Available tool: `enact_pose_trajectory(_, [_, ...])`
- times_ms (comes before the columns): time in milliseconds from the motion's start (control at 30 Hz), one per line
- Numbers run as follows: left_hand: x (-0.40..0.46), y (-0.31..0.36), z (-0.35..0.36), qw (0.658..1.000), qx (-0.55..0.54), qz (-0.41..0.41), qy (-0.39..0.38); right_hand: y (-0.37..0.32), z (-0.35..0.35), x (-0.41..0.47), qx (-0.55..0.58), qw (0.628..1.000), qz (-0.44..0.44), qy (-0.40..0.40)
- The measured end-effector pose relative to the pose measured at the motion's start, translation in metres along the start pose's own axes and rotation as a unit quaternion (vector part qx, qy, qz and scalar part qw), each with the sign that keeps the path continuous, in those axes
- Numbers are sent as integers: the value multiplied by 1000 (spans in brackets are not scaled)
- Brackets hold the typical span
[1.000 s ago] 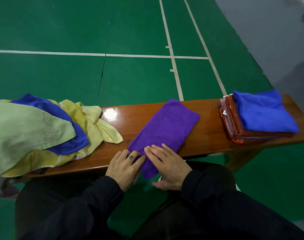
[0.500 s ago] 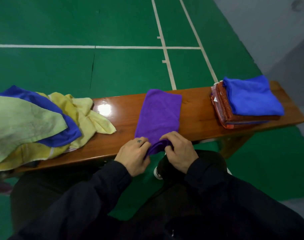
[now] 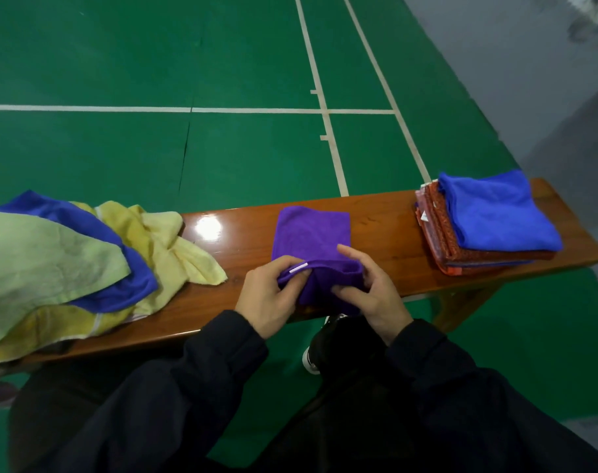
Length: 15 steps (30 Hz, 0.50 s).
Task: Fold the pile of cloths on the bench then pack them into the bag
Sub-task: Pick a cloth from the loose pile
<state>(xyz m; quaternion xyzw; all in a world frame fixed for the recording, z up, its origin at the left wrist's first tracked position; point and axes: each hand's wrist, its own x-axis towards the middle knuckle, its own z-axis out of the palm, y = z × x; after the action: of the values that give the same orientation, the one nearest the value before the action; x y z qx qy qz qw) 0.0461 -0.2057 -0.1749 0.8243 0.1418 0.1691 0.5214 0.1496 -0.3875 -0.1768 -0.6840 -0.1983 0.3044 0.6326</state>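
Near the middle of the frame a purple cloth [image 3: 311, 233] lay on the brown wooden tabletop [image 3: 386, 230], its near edge lifted off the wood by both hands. The left hand [image 3: 266, 295] pinched the near left corner, thumb on top beside a small white label [image 3: 298, 268] sewn to the hem. The right hand [image 3: 376, 291] gripped the near right corner, thumb underneath and fingers [image 3: 350, 252] curled over the raised fold. The far part of the cloth stayed flat on the tabletop, and the near part hung past the tabletop's front edge.

At the left of the frame sat the unfolded pile: a pale green cloth [image 3: 41, 261] on top, a dark blue cloth [image 3: 113, 264] under it, and yellow cloths [image 3: 174, 250] spreading toward the centre, apart from the purple one. At the right end of the tabletop stood a neat stack, a folded blue cloth [image 3: 498, 213] resting on folded reddish-brown cloths [image 3: 440, 230].

Dark sleeves [image 3: 222, 353] filled the lower frame. Behind the tabletop lay a green court floor [image 3: 154, 63] with white lines, and a grey floor area took the upper right corner.
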Motion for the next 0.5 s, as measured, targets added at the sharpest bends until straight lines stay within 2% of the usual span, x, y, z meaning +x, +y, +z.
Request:
enact_pose_trajectory(100, [18, -1, 5, 995, -67, -65, -20, -4, -4, 15, 66, 994, 48, 78])
enact_pose_trajectory(200, [37, -2, 8, 983, -132, -129, -11, -5, -13, 36, 8, 990, 92, 106])
enact_pose_trajectory(300, [61, -5, 10, 963, -179, -199, 9, -7, -18, 60, -47, 976, 130, 166])
enact_pose_trajectory(367, [78, -16, 10, 967, -131, -215, 29, -7, -20, 76, -92, 969, 118, 196])
enact_pose_trajectory(500, [104, -39, 11, 981, 68, -177, 50, 5, -20, 102, -244, 942, 74, 218])
